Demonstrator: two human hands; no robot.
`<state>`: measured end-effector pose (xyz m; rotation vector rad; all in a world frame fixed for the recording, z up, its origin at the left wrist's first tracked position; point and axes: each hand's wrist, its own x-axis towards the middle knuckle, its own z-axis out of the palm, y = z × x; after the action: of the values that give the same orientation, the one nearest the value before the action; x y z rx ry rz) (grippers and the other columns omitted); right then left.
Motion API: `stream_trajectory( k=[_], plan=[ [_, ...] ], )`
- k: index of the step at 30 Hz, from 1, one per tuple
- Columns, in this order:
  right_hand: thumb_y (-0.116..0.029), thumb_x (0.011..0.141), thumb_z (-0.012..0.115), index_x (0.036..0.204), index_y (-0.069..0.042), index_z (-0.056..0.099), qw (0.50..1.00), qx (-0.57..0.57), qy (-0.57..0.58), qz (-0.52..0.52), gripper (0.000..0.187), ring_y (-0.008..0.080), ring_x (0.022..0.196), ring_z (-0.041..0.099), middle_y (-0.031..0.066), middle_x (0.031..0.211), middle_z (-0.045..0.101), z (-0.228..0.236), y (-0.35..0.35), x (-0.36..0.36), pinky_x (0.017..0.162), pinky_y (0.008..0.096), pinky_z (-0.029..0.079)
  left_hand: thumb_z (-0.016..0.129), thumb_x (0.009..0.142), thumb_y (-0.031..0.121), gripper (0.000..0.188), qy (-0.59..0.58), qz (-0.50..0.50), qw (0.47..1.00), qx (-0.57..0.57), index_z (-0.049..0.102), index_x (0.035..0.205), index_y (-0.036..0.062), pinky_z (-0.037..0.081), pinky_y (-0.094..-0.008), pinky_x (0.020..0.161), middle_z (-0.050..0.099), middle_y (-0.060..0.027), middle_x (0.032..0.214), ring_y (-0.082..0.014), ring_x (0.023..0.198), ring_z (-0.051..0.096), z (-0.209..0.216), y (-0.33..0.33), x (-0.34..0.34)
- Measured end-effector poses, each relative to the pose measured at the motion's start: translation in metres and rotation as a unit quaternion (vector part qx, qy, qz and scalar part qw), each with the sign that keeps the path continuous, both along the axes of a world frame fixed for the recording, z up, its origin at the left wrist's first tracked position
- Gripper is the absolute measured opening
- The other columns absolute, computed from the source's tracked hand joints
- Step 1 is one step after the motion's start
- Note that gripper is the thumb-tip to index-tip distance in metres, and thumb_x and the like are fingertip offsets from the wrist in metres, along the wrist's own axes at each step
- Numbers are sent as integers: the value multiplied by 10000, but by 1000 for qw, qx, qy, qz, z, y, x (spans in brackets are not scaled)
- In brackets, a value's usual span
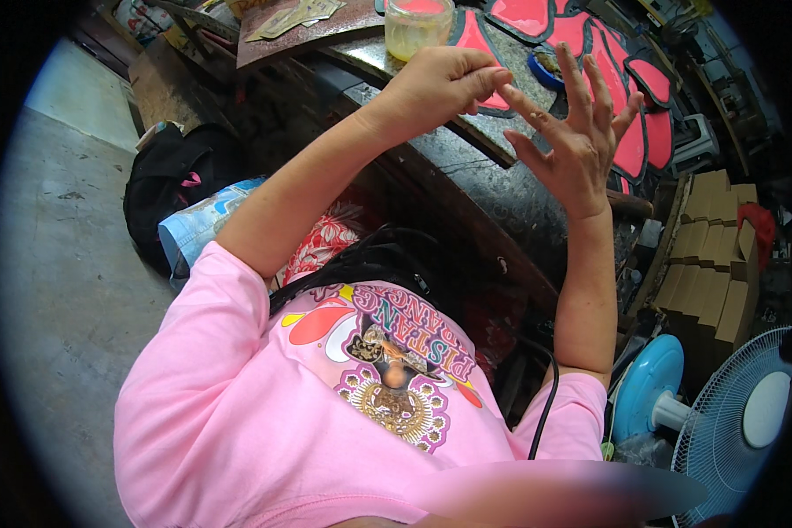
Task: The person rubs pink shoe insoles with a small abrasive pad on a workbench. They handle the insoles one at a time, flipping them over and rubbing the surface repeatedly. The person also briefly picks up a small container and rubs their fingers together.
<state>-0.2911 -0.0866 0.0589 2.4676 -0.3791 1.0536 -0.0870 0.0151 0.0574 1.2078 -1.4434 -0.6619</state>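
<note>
My left hand (449,88) reaches over the bench with its thumb and fingers pinched together. Its fingertips meet the index fingertip of my right hand (578,141); what sits in the pinch, if anything, is too small to make out. The right hand is raised with its fingers spread and holds nothing. Just behind the left hand stands a clear jar (407,33) with something yellowish in it. Several flat pink pieces with dark edging (629,141) lie spread around the right hand. Between the hands and these pieces is a small blue round container (546,69).
A brown board (282,40) with papers (297,19) on it lies at the bench's far left. The bench edge (466,194) runs diagonally below my hands. Cardboard boxes (708,255) and a fan (739,431) stand at right. A black bag (185,180) is at left.
</note>
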Motion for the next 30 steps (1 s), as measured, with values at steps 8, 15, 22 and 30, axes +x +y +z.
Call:
stream_trajectory(
  k=[8, 15, 22, 30],
  plan=[
    [-733, 731, 699, 1433, -441, 535, 998, 51, -9, -38, 777, 256, 1474, 334, -16, 1596, 391, -9, -20, -3, 1162, 702, 95, 529, 1060, 401, 400, 79, -67, 994, 20, 699, 928, 64, 498, -219, 718, 652, 18, 832, -63, 782, 636, 3, -2, -5],
    [-767, 676, 715, 1579, -259, 337, 996, 39, -61, 44, 1104, 254, 1480, 335, 15, 1628, 339, -12, -30, -2, 1171, 686, 96, 556, 996, 376, 335, -232, 17, 969, -85, 687, 1047, 73, 517, -388, 743, 689, -136, 949, -337, 897, 664, -12, -5, -35],
    [-679, 679, 783, 1593, -186, 290, 995, -33, -48, 87, 1150, 258, 1481, 336, 38, 1628, 342, -7, -14, 5, 1171, 679, 89, 578, 986, 441, 386, -290, 72, 953, 55, 710, 935, 82, 499, -416, 678, 658, -127, 719, -338, 739, 665, -6, -14, -43],
    [-594, 668, 815, 1604, -162, 252, 999, -19, -33, 12, 1175, 266, 1466, 366, 69, 1619, 352, -2, -21, 0, 1188, 644, 116, 596, 990, 308, 302, -304, -35, 949, -83, 680, 1154, 70, 535, -425, 826, 691, -128, 989, -342, 973, 664, -11, 3, -54]
  ],
)
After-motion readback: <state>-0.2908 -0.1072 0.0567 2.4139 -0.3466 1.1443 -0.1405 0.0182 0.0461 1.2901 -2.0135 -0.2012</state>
